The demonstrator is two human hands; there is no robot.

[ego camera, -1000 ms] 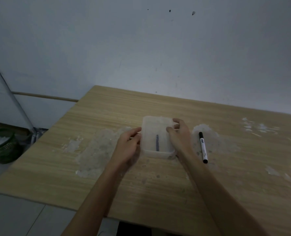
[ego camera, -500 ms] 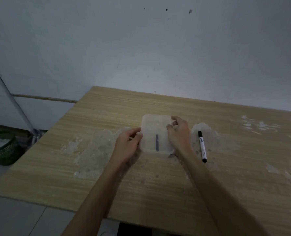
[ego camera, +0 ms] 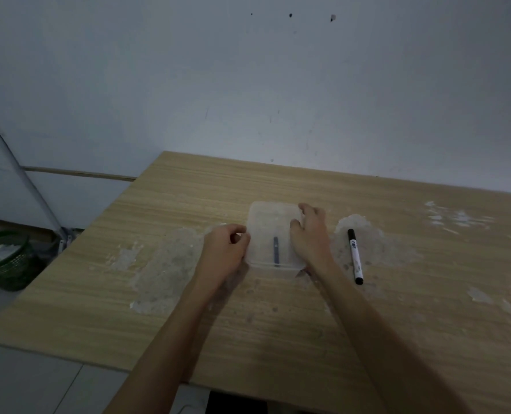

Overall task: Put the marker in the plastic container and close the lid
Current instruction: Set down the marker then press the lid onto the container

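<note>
Two hands on one translucent plastic container [ego camera: 273, 234], at mid-table [ego camera: 188, 324].

Item: left hand [ego camera: 224, 252]. Curled against the container's left edge, fingers pinched narrow at the rim; it appears to grip the lid [ego camera: 270, 215] or rim, though which cannot be told.

Item: right hand [ego camera: 309, 234]. Spread over the right edge, fingertips on the far right corner, pressing or grasping the lid.

Item: lid. Seated over the container; whether snapped shut or only resting cannot be told. One dark slim object [ego camera: 275, 251] shows through the plastic, lying lengthwise.

Item: marker [ego camera: 354, 255]. Black-capped, white barrel, flat on the table just right of the right hand, apart from the container, touched by neither hand.

Risks, judged:
- Lid sealed with the marker outside; cause, both hands busy at the rim while the marker lies ungripped.
- Container sliding on the table when the lid is pried; cause, light plastic and uneven pull.
- Marker nudged and rolling away; cause, the right wrist close beside it.
</note>
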